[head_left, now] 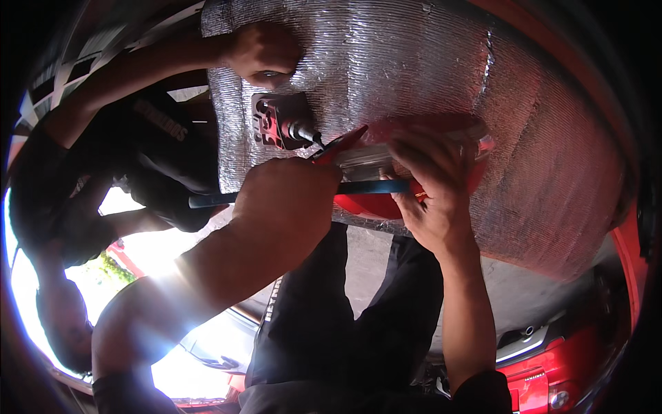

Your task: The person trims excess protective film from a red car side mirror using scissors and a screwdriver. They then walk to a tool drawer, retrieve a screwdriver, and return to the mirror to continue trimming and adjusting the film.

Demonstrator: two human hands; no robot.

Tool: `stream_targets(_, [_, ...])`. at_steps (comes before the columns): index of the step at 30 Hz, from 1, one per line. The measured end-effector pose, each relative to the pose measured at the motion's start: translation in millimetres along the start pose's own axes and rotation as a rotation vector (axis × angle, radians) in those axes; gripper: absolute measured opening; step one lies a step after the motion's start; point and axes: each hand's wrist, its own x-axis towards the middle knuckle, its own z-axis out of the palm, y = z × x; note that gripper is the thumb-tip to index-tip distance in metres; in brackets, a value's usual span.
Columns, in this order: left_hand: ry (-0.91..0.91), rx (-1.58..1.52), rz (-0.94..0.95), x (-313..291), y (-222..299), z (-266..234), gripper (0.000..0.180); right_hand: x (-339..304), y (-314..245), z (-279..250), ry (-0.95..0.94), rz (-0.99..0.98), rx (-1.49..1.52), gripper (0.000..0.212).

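Two hands: our left hand wraps its fingers round a blue bar; our right hand curls its fingers over a red tail lamp. We cannot tell whether that thumb pinches the bar.
Tail lamp: over the foil sheet, bar crossing its near side.
Bar work: we judge we're working bar against lamp; next calls for steady support.
Cut-out plate: on the foil, near a co-worker's hand.
Containers: we make out none.
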Motion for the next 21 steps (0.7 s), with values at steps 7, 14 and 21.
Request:
stream_targets(7, [0.077,-0.203,-0.104,-14,7,3,0.021,-4,-1,-3,-0.011,-0.033,0.054,0.037])
stream_targets(14, [0.237,-0.262,0.018,-12,-4,14,0.026,-2,-4,-3,-0.015,-0.021,0.067,0.037])
stream_targets(21, [0.170,-0.267,0.110,0,-19,19,0.025,1,-7,-6,-0.031,-0.033,0.062,0.038])
